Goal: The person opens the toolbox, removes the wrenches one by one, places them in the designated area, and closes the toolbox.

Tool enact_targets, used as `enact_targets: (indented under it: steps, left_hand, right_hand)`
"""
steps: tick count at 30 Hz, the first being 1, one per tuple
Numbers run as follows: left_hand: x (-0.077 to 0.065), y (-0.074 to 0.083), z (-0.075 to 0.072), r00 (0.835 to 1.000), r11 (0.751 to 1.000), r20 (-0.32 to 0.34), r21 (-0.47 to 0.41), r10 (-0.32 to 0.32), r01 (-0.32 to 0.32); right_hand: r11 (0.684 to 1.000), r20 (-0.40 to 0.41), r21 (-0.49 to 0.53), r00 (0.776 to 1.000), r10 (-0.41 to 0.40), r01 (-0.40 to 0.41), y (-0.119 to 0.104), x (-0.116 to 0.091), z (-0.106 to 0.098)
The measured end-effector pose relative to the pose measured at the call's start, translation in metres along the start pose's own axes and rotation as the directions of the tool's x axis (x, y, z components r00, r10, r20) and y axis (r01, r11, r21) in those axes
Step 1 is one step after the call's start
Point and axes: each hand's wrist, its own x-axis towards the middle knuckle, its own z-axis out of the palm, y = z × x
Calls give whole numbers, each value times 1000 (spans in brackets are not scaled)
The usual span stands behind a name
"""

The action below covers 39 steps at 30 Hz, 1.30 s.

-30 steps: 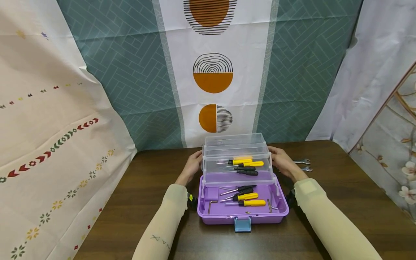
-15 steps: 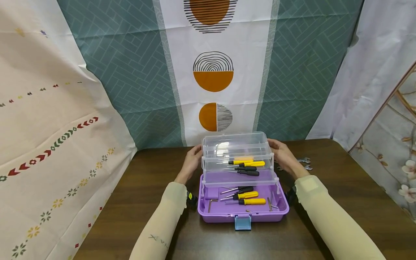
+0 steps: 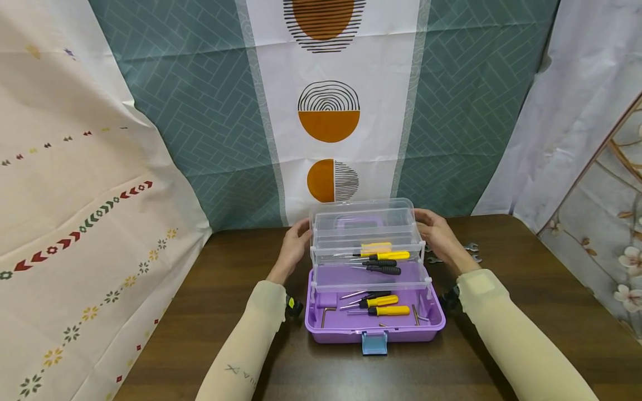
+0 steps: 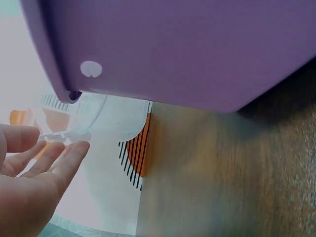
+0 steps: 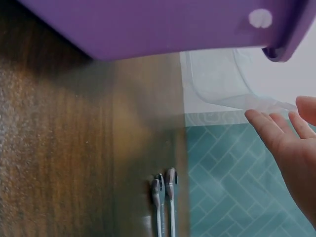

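Note:
A purple toolbox point(image 3: 328, 336) stands unfolded on the table, its blue latch point(image 3: 374, 343) hanging at the front. Behind its clear trays point(image 3: 331, 281) rises a clear lid point(image 3: 326, 210), tilted up. My left hand point(image 3: 293, 250) pinches the lid's left edge, thumb on one side and fingers on the other in the left wrist view. At the right edge, my right hand point(image 3: 441, 242) holds the lid the same way. Yellow screwdrivers point(image 3: 393, 311) and black ones lie in the purple base, beside a hex key point(image 3: 325, 316). More handles show around the clear trays.
Two open-ended wrenches point(image 5: 158, 195) lie on the wooden table point(image 3: 220, 289) to the right of the toolbox, partly behind my right hand. A patterned cloth point(image 3: 241, 139) hangs right behind the table's far edge.
The lid has tilted up a little, and a purple handle outline now shows through it. Both hands have risen slightly with it, while the clear trays have shifted slightly toward me.

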Motion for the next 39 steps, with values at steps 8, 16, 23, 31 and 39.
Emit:
enact_targets:
  steps: [8, 16, 23, 31, 39]
  left_hand:
    - [-1, 3, -1, 999, 999, -29, -1, 33, -33]
    - [-5, 6, 0, 997, 998, -49, -20, 55, -56]
    - [-9, 9, 1, 995, 995, -64, -47, 79, -83]
    - [-15, 13, 4, 989, 987, -94, -98, 118, -127]
    - [-20, 18, 0, 987, 984, -76, -104, 140, -148]
  right_hand:
    - [1000, -28, -30, 1000, 5, -6, -5, -1, 0]
    - [999, -27, -26, 999, -24, 24, -10, -6, -1]
    - [997, -38, 22, 996, -76, 77, -13, -12, 0]
    - [987, -52, 57, 987, -149, 152, -18, -21, 1]
    - [971, -57, 136, 980, -190, 196, -21, -26, 0]
